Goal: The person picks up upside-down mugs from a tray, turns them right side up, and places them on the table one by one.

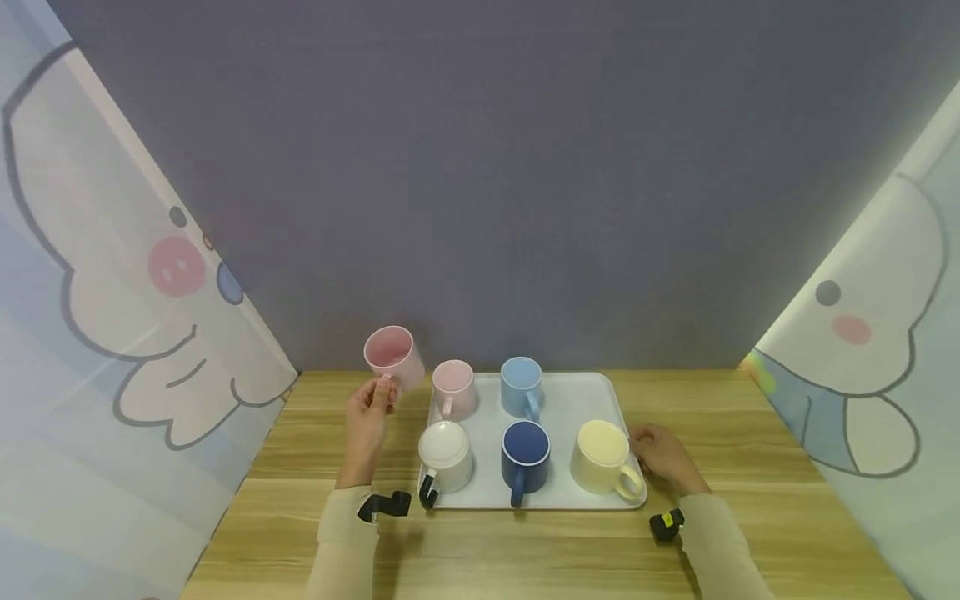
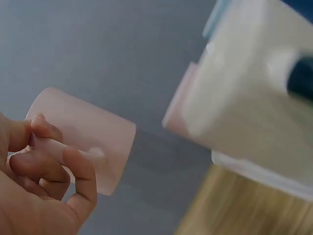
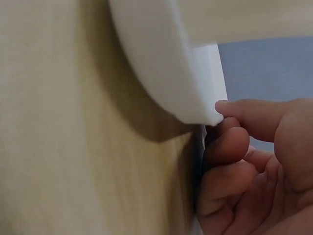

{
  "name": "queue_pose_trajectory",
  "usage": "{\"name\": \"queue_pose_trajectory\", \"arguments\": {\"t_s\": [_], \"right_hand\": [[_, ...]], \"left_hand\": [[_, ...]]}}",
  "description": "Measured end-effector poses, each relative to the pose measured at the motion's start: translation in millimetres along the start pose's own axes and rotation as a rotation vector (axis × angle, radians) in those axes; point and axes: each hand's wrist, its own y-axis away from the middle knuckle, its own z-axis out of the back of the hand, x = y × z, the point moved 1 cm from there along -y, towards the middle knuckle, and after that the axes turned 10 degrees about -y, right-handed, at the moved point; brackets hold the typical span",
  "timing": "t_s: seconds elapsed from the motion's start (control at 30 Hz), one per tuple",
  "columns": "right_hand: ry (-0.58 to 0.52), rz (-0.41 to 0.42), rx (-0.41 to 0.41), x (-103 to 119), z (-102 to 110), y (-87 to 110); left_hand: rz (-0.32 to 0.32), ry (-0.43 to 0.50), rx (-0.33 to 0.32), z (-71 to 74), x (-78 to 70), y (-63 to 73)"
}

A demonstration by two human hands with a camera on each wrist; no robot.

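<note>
Holding up a pale pink, cylindrical, ceramic-looking mug (image 1: pixel 396 360) by its handle

Mug position: raised above the wood-grain table (image 1: pixel 465 550), just left of the far left corner of a white, rectangular, round-cornered tray (image 1: pixel 581 396). Long axis tilted; in the head view it runs from base at lower right to mouth at upper left, the mouth turned up and partly toward the wearer. Handle points back toward the person.

Left hand (image 1: pixel 369 410): fingers and thumb pinch that handle, thumb uppermost. Forearm, in a cream sleeve, reaches nearly straight forward.

Right hand (image 1: pixel 662 454): forearm slants inward from lower right. Thumb on the tray's right rim, fingers curled beneath the edge; grip closed on it.

On the tray, far row: a smaller-looking pink mug (image 1: pixel 454 390), a light blue mug (image 1: pixel 521 386). Near row: a white mug with a black handle (image 1: pixel 446 457), a navy mug (image 1: pixel 525 458), a pale yellow mug (image 1: pixel 600 458) nearest the right hand. All five handles point broadly toward the wearer.
</note>
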Motion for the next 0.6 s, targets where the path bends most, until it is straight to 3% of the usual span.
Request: {"name": "queue_pose_trajectory", "arguments": {"t_s": [0.2, 0.6], "right_hand": [[0.025, 0.014, -0.006, -0.9, 0.0, -1.0], [0.047, 0.021, -0.013, -3.1, -1.6, -2.3]], "left_hand": [[0.010, -0.060, -0.032, 4.0, 18.3, -8.3], [0.086, -0.114, -0.003, -1.5, 65.3, -20.9]]}}
